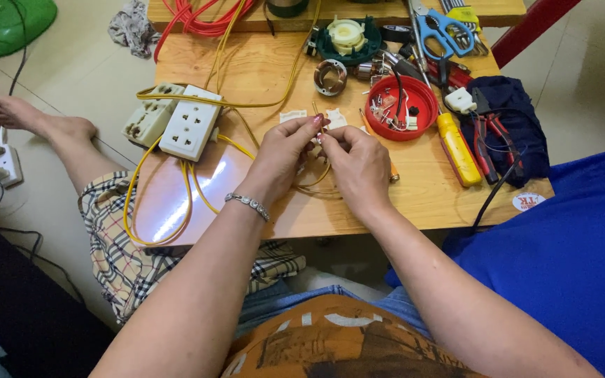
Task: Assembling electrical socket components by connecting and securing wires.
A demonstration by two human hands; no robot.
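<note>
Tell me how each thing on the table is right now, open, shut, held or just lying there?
Left hand: pinching the yellow wire.
Right hand: pinching the same wire.
White socket block: lying flat, nothing plugged in.
Red lid: upturned, holding small parts.
Blue scissors: lying shut.
Yellow screwdriver: lying flat, untouched.

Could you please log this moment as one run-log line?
left hand: pinching yellow wire | right hand: pinching same wire | nearby: white socket, red lid

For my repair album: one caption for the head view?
Both hands, left and right, pinch a yellow wire over a wooden table beside white sockets.
</note>
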